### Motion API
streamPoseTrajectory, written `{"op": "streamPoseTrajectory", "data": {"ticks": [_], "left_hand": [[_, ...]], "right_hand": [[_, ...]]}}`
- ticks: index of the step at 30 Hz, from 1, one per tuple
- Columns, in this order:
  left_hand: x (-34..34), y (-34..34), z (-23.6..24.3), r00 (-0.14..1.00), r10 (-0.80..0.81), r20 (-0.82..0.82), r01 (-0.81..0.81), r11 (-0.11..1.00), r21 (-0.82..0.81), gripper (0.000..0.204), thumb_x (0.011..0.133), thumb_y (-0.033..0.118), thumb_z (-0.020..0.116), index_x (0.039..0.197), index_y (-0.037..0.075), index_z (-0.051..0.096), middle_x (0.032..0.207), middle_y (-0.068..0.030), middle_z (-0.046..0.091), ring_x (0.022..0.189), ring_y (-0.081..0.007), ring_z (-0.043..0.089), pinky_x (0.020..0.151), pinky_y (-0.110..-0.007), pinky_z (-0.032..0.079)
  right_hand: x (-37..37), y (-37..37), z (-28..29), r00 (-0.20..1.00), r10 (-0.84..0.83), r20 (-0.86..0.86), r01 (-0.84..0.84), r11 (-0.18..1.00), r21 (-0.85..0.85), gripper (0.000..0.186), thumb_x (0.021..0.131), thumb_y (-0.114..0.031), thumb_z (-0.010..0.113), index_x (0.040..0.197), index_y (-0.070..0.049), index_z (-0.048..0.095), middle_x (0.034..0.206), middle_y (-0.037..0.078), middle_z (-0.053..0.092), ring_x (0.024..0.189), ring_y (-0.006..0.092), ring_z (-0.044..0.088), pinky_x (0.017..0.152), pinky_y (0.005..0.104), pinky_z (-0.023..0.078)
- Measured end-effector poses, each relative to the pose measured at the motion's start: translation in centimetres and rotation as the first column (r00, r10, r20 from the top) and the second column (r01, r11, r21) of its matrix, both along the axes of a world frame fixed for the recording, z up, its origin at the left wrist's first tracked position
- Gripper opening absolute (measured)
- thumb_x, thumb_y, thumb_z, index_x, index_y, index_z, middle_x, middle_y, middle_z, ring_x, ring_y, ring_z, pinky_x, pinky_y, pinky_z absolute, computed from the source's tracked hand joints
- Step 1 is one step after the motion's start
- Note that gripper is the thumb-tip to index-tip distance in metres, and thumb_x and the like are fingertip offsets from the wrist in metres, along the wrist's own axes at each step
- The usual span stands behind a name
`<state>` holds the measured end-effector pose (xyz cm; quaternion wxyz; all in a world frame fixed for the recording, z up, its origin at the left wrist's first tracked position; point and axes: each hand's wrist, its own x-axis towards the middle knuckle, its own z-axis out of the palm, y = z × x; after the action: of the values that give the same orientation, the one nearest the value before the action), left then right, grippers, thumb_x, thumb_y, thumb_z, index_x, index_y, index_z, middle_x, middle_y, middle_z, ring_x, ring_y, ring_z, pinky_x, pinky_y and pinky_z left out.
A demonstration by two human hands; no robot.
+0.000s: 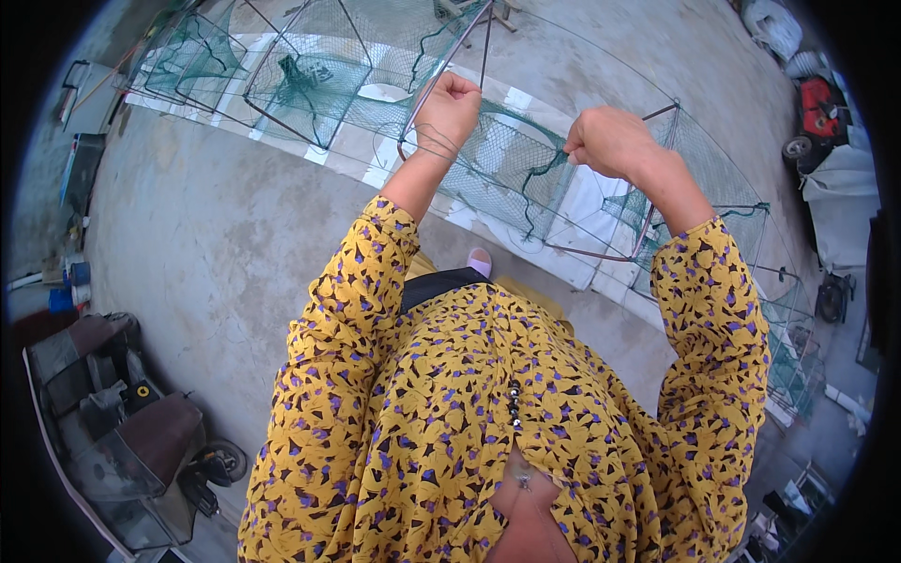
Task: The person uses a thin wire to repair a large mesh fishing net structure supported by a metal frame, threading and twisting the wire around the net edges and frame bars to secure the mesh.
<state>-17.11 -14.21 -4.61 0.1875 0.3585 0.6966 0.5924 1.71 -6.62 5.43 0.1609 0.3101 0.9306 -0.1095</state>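
A long folding net trap of green mesh [507, 150] stretches across the upper part of the view, with several dark rectangular metal frames [591, 251] spacing it out. My left hand [447, 114] is closed in a pinch beside one frame; its fingertips hide what they hold. Thin line loops around the left wrist. To the right, my right hand [615, 141] is closed with its fingertips pinching the green mesh, where the netting bunches up. A dark green cord [533, 188] runs down through the mesh between the hands.
White strips [361, 167] lie on the concrete floor [206, 216] beneath the trap. A three-wheeled vehicle [141, 441] stands at lower left. A red machine [818, 111] and a grey covered object [840, 192] stand at right. My foot in a pink shoe [480, 261] shows below.
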Motion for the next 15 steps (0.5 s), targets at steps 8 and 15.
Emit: {"op": "streamPoseTrajectory", "data": {"ticks": [8,15], "left_hand": [[-0.04,0.40,-0.51,1.000,-0.016,-0.011,0.015,1.000,-0.011,0.006,0.070,0.003,0.056,0.075,0.000,0.058,0.061,-0.0021,0.055,0.044,-0.0074,0.050,0.035,-0.021,0.037],[0.08,0.33,-0.75,1.000,0.019,0.017,-0.019,1.000,-0.012,0.009,0.066,0.011,0.061,0.068,0.003,0.060,0.060,-0.0042,0.058,0.053,-0.0125,0.054,0.054,-0.025,0.045]], "right_hand": [[0.22,-0.03,-0.02,0.999,0.035,-0.023,-0.033,0.997,0.071,0.015,0.071,-0.015,0.067,0.085,-0.011,0.068,0.083,0.010,0.065,0.080,0.0263,0.061,0.071,0.0352,0.048],[0.02,-0.07,-0.04,1.000,0.021,0.014,-0.022,0.998,0.053,0.015,0.071,-0.016,0.067,0.085,-0.012,0.069,0.084,0.008,0.065,0.081,0.0256,0.061,0.072,0.0356,0.048]]}}
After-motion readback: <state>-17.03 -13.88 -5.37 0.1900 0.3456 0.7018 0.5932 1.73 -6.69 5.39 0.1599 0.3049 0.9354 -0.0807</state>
